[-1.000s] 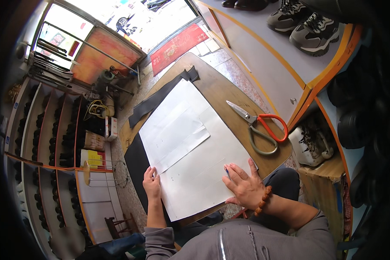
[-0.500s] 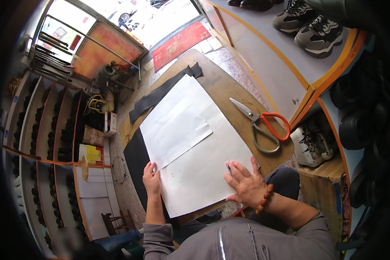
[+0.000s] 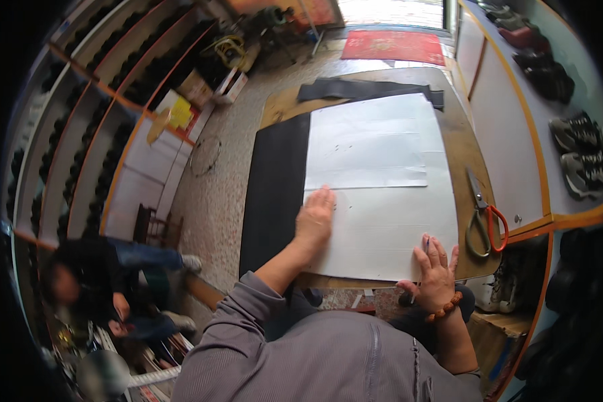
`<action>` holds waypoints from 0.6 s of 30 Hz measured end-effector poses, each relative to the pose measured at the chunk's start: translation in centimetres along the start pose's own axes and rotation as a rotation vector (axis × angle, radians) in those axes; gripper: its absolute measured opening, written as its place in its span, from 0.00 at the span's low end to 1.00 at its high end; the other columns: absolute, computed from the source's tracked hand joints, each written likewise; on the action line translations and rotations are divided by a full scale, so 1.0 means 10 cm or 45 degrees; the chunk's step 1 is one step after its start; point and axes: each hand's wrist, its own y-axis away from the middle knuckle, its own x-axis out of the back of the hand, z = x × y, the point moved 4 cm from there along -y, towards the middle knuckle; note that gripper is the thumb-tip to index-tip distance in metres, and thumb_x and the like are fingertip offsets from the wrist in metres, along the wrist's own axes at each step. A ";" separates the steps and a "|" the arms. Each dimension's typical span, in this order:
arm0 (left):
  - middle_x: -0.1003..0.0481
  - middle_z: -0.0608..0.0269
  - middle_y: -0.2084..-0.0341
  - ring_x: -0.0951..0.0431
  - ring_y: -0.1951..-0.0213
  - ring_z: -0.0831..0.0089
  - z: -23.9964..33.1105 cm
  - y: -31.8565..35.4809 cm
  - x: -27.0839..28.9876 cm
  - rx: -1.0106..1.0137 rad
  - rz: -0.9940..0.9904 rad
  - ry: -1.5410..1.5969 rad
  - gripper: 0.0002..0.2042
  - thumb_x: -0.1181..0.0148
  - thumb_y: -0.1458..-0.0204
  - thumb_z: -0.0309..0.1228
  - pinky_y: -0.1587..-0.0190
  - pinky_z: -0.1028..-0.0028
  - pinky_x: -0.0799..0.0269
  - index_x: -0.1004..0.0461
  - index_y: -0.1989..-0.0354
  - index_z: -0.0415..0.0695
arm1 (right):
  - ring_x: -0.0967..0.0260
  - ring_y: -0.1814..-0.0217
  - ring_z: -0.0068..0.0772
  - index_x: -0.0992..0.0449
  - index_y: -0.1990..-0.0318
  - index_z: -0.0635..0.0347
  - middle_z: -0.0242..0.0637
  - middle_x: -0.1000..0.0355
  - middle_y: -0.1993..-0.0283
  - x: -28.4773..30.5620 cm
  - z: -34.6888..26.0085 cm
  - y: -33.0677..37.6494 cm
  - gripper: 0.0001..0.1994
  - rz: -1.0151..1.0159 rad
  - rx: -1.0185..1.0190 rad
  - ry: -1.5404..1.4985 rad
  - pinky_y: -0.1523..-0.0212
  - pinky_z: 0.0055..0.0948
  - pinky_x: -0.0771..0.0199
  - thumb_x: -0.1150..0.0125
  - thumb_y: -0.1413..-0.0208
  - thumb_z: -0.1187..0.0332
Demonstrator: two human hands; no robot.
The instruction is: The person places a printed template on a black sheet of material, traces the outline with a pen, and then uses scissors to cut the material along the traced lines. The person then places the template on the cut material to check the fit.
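The black sheet (image 3: 275, 194) lies just left of the white sheet (image 3: 382, 201). The left hand (image 3: 315, 218) presses flat, fingers spread, on its left edge; the right hand (image 3: 437, 268), fingers apart, rests at its near right corner. Scissors (image 3: 484, 218) lie to its right.

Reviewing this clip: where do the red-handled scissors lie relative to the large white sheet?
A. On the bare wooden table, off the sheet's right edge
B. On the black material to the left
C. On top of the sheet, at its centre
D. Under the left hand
A: the red-handled scissors lie on the wooden table just right of the large white sheet, with neither the left hand nor the right hand on them.
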 end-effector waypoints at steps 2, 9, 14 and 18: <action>0.38 0.37 0.41 0.41 0.37 0.46 0.26 0.27 -0.05 -0.072 -0.078 0.047 0.22 0.58 0.47 0.20 0.35 0.60 0.46 0.37 0.42 0.31 | 0.54 0.28 0.44 0.35 0.43 0.56 0.45 0.48 0.31 -0.03 0.00 0.01 0.38 0.001 0.017 0.046 0.31 0.66 0.71 0.36 0.58 0.42; 0.53 0.41 0.33 0.55 0.32 0.44 0.61 0.84 -0.04 -0.013 -0.115 0.256 0.28 0.50 0.43 0.40 0.35 0.42 0.58 0.43 0.36 0.40 | 0.57 0.26 0.45 0.40 0.40 0.54 0.43 0.51 0.28 -0.12 0.03 0.01 0.40 -0.033 0.054 0.127 0.31 0.63 0.70 0.34 0.58 0.45; 0.58 0.40 0.32 0.61 0.31 0.42 0.62 0.83 -0.06 -0.016 -0.222 0.231 0.32 0.51 0.43 0.50 0.34 0.40 0.67 0.47 0.32 0.48 | 0.58 0.26 0.46 0.41 0.40 0.53 0.43 0.51 0.28 -0.10 0.01 0.02 0.39 -0.051 0.049 0.154 0.31 0.63 0.70 0.33 0.57 0.46; 0.62 0.38 0.32 0.66 0.30 0.42 0.65 0.81 -0.08 -0.013 -0.346 0.153 0.36 0.55 0.43 0.57 0.34 0.40 0.72 0.52 0.30 0.54 | 0.56 0.26 0.45 0.38 0.41 0.53 0.43 0.49 0.30 -0.11 0.02 -0.01 0.35 -0.042 0.013 0.144 0.31 0.62 0.69 0.38 0.53 0.44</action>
